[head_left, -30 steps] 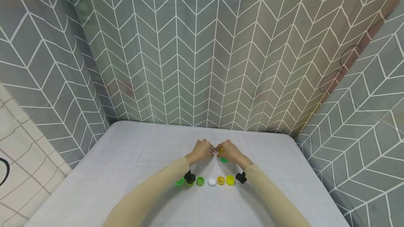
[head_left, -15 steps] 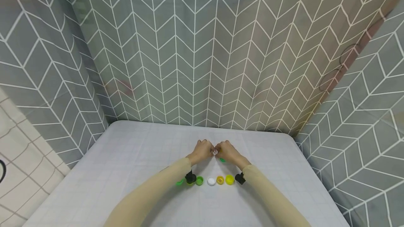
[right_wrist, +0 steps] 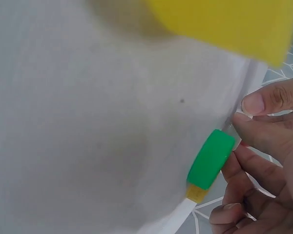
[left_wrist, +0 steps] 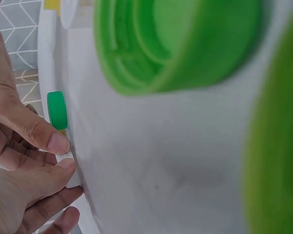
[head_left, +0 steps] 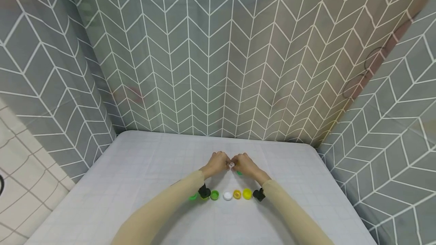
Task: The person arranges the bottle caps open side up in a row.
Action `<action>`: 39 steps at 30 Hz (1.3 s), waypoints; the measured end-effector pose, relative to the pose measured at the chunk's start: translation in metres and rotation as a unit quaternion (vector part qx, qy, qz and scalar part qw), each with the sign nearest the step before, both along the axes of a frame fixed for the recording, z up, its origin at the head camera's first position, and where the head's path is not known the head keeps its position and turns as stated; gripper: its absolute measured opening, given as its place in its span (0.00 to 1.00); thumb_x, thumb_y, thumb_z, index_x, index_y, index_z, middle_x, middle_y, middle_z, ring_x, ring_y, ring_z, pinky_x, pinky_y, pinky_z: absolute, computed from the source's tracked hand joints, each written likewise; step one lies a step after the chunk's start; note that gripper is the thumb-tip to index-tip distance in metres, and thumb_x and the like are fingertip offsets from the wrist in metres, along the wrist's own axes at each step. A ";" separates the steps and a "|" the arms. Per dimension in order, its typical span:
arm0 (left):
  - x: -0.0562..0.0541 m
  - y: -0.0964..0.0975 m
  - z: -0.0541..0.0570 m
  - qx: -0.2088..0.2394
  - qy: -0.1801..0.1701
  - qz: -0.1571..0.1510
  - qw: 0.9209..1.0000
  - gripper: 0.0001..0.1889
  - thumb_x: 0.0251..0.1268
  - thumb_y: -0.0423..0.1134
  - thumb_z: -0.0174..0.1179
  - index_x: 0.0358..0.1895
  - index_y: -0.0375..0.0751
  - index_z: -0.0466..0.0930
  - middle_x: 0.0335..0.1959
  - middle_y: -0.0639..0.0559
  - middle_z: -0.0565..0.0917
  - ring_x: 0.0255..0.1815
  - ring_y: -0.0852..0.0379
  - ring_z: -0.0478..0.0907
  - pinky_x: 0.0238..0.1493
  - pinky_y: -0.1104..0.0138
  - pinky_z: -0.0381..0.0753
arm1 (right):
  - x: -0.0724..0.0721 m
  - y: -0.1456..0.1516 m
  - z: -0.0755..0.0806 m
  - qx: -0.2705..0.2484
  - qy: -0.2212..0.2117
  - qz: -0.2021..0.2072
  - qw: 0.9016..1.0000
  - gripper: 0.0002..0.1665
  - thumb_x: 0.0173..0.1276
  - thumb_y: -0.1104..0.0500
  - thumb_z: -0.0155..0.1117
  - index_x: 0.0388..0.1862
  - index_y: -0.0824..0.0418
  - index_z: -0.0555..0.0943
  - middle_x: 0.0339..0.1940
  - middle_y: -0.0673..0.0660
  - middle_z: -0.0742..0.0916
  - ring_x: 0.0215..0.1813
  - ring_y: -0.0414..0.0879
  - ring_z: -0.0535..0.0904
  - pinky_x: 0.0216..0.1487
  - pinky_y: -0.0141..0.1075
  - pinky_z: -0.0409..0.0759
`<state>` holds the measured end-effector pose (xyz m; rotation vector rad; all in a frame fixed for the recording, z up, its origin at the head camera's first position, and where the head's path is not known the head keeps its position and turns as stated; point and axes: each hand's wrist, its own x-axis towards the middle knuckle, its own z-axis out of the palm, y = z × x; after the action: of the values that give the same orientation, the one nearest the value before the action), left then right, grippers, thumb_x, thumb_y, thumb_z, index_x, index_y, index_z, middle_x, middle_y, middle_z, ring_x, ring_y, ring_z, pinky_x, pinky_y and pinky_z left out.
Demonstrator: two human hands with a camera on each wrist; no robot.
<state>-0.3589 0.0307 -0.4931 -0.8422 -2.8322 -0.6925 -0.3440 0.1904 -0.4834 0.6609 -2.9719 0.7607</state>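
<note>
In the head view my left hand (head_left: 217, 163) and right hand (head_left: 246, 165) meet above the middle of the table. Thumbs and fingers of both pinch a small whitish piece (head_left: 231, 165). The left wrist view shows this piece (left_wrist: 73, 178) edge-on, partly covered by the fingertips; its exact kind cannot be told. A green cap (right_wrist: 211, 158) stands beside the right hand in the right wrist view, with a yellow thing (right_wrist: 196, 193) showing behind it. In the head view the right hand covers most of that green cap (head_left: 239, 173).
A row of caps lies nearer the body: green (head_left: 214, 195), white (head_left: 227, 196), orange-yellow (head_left: 237, 194) and yellow (head_left: 247, 193). More green ones sit at the row's left, partly behind the wrist camera (head_left: 204, 191). A patterned grey curtain (head_left: 204, 67) hangs behind the white table (head_left: 143, 162).
Both hands stay together around the whitish piece, with only small finger shifts. The yellow thing seen by the right hand earlier is now hidden in the head view.
</note>
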 end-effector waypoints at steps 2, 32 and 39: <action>0.001 -0.003 0.001 0.009 -0.007 -0.002 1.000 0.10 0.48 0.33 0.72 0.36 0.45 0.89 0.39 0.54 0.89 0.47 0.53 0.83 0.52 0.52 0.73 | 0.001 0.000 0.001 -0.006 -0.005 0.000 1.000 0.16 0.58 0.64 0.71 0.46 0.65 0.84 0.41 0.57 0.88 0.45 0.49 0.74 0.52 0.46 0.74; 0.014 -0.020 0.023 0.121 -0.048 -0.089 0.987 0.11 0.56 0.34 0.68 0.43 0.35 0.86 0.38 0.46 0.89 0.36 0.61 0.86 0.32 0.77 0.80 | 0.027 0.019 0.028 -0.098 -0.023 0.051 0.994 0.16 0.68 0.57 0.63 0.53 0.58 0.83 0.47 0.55 0.87 0.41 0.43 0.78 0.37 0.31 0.76; 0.021 -0.015 0.033 0.137 -0.047 -0.083 0.986 0.11 0.60 0.40 0.66 0.42 0.38 0.88 0.38 0.48 0.89 0.39 0.60 0.86 0.37 0.75 0.81 | 0.032 0.032 0.037 -0.114 -0.012 0.061 0.992 0.17 0.68 0.52 0.64 0.52 0.57 0.84 0.44 0.52 0.88 0.42 0.42 0.79 0.40 0.32 0.77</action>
<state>-0.3381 0.0157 -0.4605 -1.0256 -2.6761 -1.1421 -0.3118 0.2225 -0.4463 0.8293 -2.8230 1.1019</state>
